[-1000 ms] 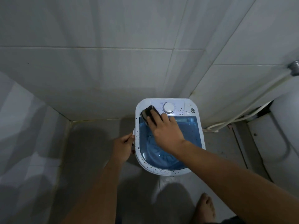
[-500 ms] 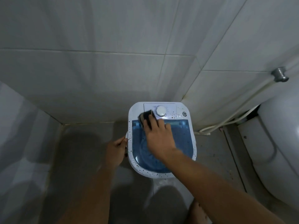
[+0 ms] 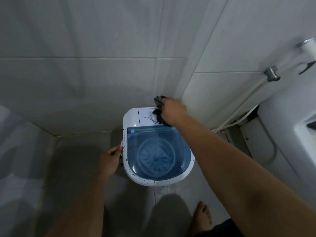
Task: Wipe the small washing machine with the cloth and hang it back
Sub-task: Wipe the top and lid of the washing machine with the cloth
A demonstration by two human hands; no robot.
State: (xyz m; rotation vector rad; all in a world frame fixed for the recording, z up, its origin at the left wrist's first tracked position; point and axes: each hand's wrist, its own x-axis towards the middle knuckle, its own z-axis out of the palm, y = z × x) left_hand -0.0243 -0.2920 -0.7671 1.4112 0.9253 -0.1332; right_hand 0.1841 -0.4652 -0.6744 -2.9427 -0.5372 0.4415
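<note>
The small white washing machine (image 3: pixel 131 120) stands on the floor in the tiled corner, with a clear blue lid (image 3: pixel 159 151) and dark specks along its rim. My right hand (image 3: pixel 172 110) is over the back right of the control panel, closed around a dark cloth (image 3: pixel 159 117) that hangs down across the dial. My left hand (image 3: pixel 110 159) grips the machine's left side handle. The right part of the control panel is hidden behind my right hand and cloth.
Tiled walls meet in a corner right behind the machine. A white hose (image 3: pixel 242 106) runs from a metal wall fitting (image 3: pixel 271 74) down to the floor at the right. A white toilet (image 3: pixel 290 134) fills the right side. My bare foot (image 3: pixel 202 214) stands near the machine.
My right hand has moved with the cloth from the panel's left, near the lid's back edge, to the back right of the panel. The blue lid is now uncovered. My left hand stays put.
</note>
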